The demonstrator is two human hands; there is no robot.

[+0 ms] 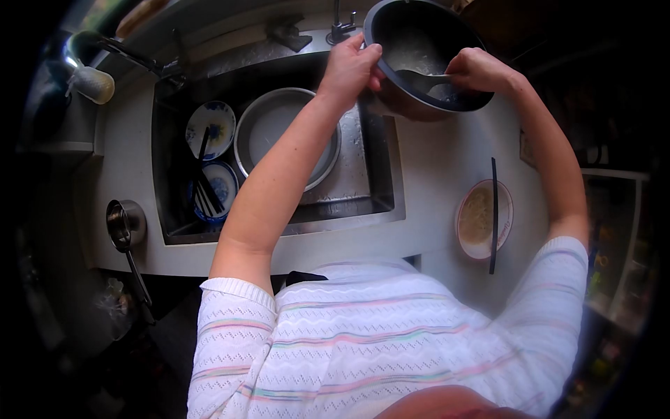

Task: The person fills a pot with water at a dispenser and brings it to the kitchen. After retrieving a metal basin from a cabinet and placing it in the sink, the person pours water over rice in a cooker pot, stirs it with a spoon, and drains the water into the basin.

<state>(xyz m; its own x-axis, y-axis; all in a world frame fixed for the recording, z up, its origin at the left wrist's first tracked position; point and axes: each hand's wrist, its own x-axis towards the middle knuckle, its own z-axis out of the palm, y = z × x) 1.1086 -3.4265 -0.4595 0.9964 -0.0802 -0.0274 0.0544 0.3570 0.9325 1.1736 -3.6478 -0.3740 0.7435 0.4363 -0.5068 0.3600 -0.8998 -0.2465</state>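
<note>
My left hand (352, 68) grips the near-left rim of a deep dark-lined pot (474, 105), which tilts toward me above the counter to the right of the sink. Whitish, wet-looking residue shows on its inner wall. Inside the pot, my right hand (479, 70) is closed around the handle of a dark spoon (417, 79). The spoon's head points left, low along the near wall. Closer to my body, a white bowl (476, 218) with a red rim holds pale, soupy food. A dark pair of chopsticks or a single stick (495, 188) lies across it.
In the steel sink (356, 160) sit a large round metal basin (269, 129), two blue-patterned dishes (218, 115) and several dark utensils (204, 188). A faucet (139, 57) reaches over its left corner. A small metal saucepan (127, 222) stands at the counter's left, handle overhanging.
</note>
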